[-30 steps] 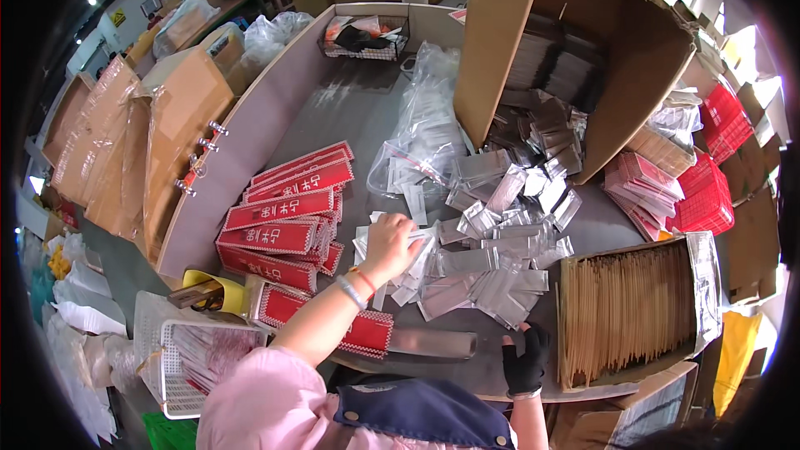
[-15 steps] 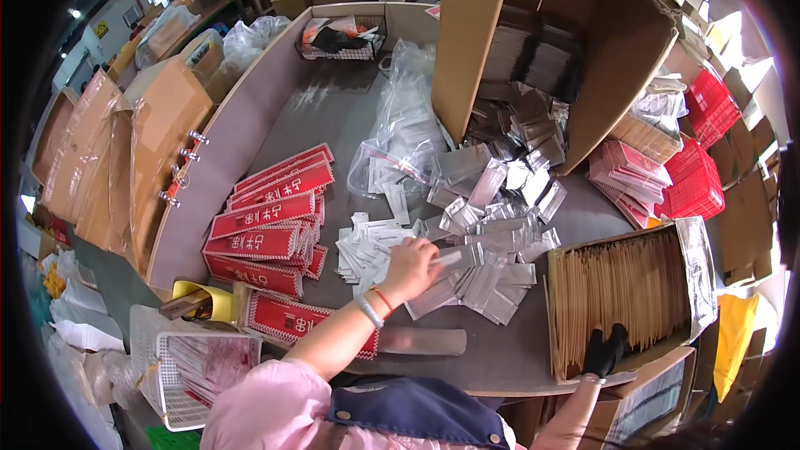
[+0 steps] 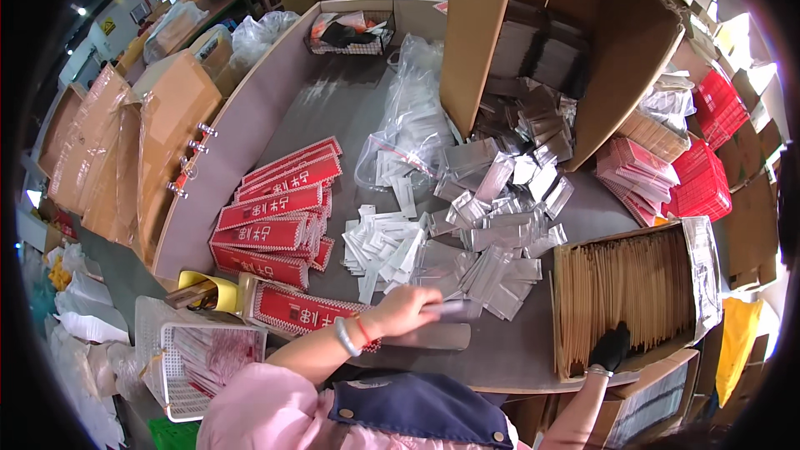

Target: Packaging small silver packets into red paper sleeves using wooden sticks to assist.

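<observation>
My left hand (image 3: 404, 311) is closed, pinching a small flat clear packet (image 3: 457, 309) that is smeared by motion. It hovers over the near side of the table, beside a flat silvery strip (image 3: 429, 336). Beyond it lie a heap of white sachets (image 3: 385, 243) and a loose pile of clear and silver packets (image 3: 500, 275). In a black glove, my right hand (image 3: 610, 348) rests at the near edge of tan thin pieces (image 3: 621, 292) packed upright in a carton (image 3: 702, 271). Its fingers look apart, though their tips are partly hidden among the pieces.
Red printed sleeves (image 3: 271, 233) are stacked at the left. A white basket (image 3: 167, 375) and a yellow container (image 3: 218, 300) stand nearer. A tall open carton (image 3: 475, 50) spills packets at the back. A clear bag (image 3: 408, 100) and a wire basket (image 3: 354, 46) lie beyond.
My left hand has drawn back toward me from the packet pile, carrying a clear packet. My gloved right hand has stayed at the carton, moving only slightly; the whole view has shifted a little.
</observation>
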Tool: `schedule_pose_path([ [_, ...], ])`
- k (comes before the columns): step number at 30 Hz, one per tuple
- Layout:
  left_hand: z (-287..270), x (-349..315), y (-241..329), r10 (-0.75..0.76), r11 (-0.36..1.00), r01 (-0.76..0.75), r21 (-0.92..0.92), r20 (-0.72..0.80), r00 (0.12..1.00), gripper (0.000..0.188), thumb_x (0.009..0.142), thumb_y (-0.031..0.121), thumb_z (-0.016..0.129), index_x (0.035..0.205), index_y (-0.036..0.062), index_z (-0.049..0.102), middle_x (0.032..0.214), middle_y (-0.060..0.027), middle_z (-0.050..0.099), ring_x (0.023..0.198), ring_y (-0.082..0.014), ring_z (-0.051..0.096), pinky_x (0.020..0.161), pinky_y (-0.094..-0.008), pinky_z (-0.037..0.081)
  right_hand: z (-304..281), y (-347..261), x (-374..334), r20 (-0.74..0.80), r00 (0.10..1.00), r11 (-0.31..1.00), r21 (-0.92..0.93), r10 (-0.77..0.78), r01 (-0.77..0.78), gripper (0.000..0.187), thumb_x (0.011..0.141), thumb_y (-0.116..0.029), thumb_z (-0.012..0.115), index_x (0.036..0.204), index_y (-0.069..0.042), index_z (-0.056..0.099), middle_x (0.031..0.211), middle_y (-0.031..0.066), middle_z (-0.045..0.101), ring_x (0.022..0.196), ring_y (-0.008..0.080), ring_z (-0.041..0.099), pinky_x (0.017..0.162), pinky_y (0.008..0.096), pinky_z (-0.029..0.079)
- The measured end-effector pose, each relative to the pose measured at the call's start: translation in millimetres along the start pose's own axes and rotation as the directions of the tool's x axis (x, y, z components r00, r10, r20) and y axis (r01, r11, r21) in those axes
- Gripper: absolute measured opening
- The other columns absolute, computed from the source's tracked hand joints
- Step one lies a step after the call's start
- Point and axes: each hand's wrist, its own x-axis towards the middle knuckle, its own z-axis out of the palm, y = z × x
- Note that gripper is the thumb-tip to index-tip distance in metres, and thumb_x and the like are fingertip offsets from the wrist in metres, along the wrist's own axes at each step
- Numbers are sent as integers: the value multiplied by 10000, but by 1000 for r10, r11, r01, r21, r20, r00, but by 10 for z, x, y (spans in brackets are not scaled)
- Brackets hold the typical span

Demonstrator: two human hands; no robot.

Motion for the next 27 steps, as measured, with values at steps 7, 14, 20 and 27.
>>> schedule_pose_path([
  [7, 80, -713, -46, 78, 944, -4, 330, -210, 975, 508, 652, 244, 849, 1122, 141, 683, 1076, -33, 587, 1067, -267, 536, 930, -435, 401, -305, -1371, -766, 98, 868, 638, 719, -488, 277, 197, 846, -38, 584, 1000, -47, 706, 869, 146, 651, 843, 319, 624, 748, 398, 494],
  [14, -41, -1060, -283, 84, 915, -4, 404, -179, 980, 701, 579, 265, 880, 1207, 71, 636, 1176, -64, 574, 1102, -296, 512, 965, -457, 411, -161, -1984, -1406, 277, 432, 513, 460, -858, 725, 245, 808, -205, 668, 1044, -161, 714, 803, 116, 635, 815, 322, 627, 715, 465, 495],
  [20, 102, -897, -137, 86, 906, -17, 424, -142, 986, 712, 607, 252, 867, 1233, 39, 603, 1199, -76, 558, 1105, -297, 508, 979, -452, 398, -36, -2218, -1420, 187, 546, 559, 496, -816, 665, 123, 816, -143, 709, 916, -72, 721, 876, 133, 678, 841, 337, 645, 748, 416, 527],
  [27, 137, -708, -114, 149, 896, -98, 434, -83, 985, 633, 663, 204, 797, 1241, 42, 594, 1148, -82, 555, 1043, -281, 529, 904, -415, 448, 58, -2777, -1973, 213, 502, 282, 957, -838, 66, 446, 783, -187, 771, 1175, -74, 592, 1061, 137, 646, 959, 348, 666, 798, 414, 540],
])
